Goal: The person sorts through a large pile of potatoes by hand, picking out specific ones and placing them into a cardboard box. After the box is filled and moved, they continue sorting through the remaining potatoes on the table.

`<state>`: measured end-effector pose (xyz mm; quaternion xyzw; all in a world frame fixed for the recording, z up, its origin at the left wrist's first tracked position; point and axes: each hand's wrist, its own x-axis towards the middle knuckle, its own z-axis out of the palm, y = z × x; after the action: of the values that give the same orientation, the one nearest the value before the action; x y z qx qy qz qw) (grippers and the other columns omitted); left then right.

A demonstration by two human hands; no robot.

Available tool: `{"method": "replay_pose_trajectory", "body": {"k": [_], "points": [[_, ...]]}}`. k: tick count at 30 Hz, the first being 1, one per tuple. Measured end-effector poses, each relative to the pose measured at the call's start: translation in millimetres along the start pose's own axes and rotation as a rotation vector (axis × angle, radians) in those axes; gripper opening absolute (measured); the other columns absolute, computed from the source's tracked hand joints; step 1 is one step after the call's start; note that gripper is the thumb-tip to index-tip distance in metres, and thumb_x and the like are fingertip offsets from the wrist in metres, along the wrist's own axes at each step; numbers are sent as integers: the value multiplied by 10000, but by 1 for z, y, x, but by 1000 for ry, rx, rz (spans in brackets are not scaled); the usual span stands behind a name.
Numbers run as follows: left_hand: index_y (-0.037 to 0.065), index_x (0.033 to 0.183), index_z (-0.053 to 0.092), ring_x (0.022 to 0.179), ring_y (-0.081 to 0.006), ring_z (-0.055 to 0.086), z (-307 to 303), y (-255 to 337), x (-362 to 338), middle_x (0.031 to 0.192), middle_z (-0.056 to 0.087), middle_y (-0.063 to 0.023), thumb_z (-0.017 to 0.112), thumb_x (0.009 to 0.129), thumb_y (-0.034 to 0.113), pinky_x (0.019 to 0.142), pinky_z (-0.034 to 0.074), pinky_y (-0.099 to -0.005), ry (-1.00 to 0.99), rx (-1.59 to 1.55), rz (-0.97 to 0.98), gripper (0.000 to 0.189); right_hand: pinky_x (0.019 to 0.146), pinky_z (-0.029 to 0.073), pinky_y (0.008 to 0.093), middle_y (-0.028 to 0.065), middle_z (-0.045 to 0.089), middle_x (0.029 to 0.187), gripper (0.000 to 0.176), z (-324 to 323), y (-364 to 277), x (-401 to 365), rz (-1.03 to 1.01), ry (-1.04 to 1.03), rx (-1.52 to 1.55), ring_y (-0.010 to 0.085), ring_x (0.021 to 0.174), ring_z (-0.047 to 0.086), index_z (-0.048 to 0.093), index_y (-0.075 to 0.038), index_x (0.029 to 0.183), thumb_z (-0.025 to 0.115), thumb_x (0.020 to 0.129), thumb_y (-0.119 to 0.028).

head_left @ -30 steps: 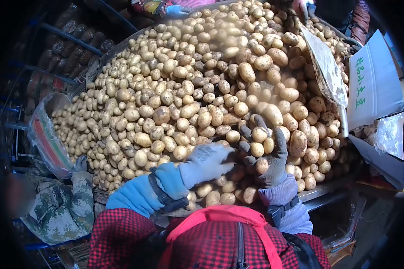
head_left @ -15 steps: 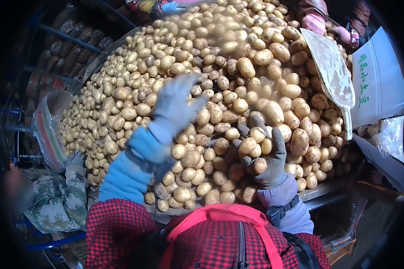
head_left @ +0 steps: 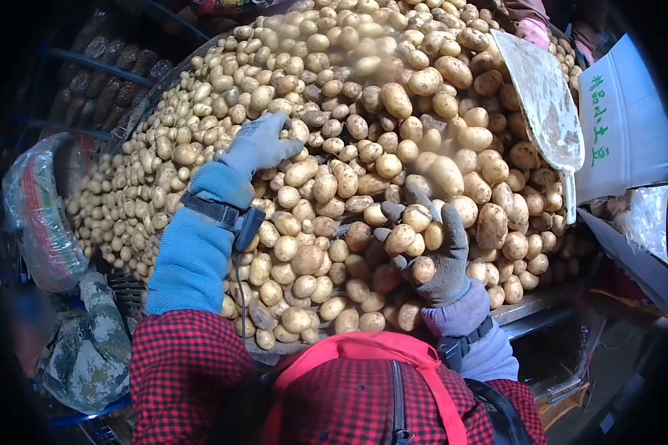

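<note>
Potato pile (head_left: 334, 148) fills the surface (head_left: 534, 308), centre to far. Scoop (head_left: 545, 111) lies on it, far right. Left hand (head_left: 263, 141): open, palm down on the pile, left of centre. Right hand (head_left: 439, 268): near right, cupped around several small potatoes (head_left: 402, 239).

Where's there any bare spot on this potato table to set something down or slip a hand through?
Hardly any: potatoes cover everything from the left hand to the right hand, which cups several. Bare: the metal table edge under the pile's right corner, the scoop blade on the pile's right side, and the cardboard flap beyond it.
</note>
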<state>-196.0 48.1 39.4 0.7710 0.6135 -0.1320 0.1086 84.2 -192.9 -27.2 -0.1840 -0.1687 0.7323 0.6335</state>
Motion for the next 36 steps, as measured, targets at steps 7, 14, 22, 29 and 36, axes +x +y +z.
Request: {"method": "replay_pose_trajectory", "body": {"k": [7, 14, 22, 29, 36], "points": [[89, 1317, 625, 1161, -328, 662, -8, 8, -10, 1277, 673, -179, 772, 856, 430, 1013, 514, -429, -96, -17, 68, 592, 1146, 497, 490, 233, 391, 1606, 676, -4, 6, 1, -144, -217, 65, 385, 1382, 552, 263, -150, 1640, 554, 1040, -261], [57, 1248, 693, 1161, -283, 663, 31, 41, -65, 1252, 679, -140, 800, 899, 288, 1038, 515, -390, 393, -372, 277, 431, 1039, 560, 436, 238, 392, 1618, 694, -3, -7, 6, 258, -60, 395, 379, 1365, 568, 263, -112, 1653, 455, 1095, -477], [24, 1322, 688, 1230, -374, 647, 43, 150, -132, 1322, 673, -200, 771, 946, 308, 1107, 479, -444, 465, -660, 646, 478, 1061, 542, 425, 209, 428, 1611, 763, -29, 18, -2, 81, 28, 31, 351, 1413, 523, 245, -110, 1662, 613, 1060, -403], [69, 1390, 647, 1281, -388, 611, 58, 162, -147, 1401, 638, -200, 587, 1018, 500, 1159, 403, -529, 434, -382, 705, 572, 1235, 373, 496, 225, 353, 1662, 961, -37, 30, 6, -37, 177, -84, 361, 1526, 385, 225, -184, 1668, 831, 922, -177], [236, 1469, 608, 1424, -415, 462, 52, 167, -153, 1536, 508, -191, 570, 965, 625, 1154, 296, -667, 426, -191, 709, 637, 1232, 384, 493, 202, 356, 1667, 967, -44, 28, -5, -168, -37, -245, 338, 1540, 368, 275, -212, 1657, 854, 889, -118]]}}
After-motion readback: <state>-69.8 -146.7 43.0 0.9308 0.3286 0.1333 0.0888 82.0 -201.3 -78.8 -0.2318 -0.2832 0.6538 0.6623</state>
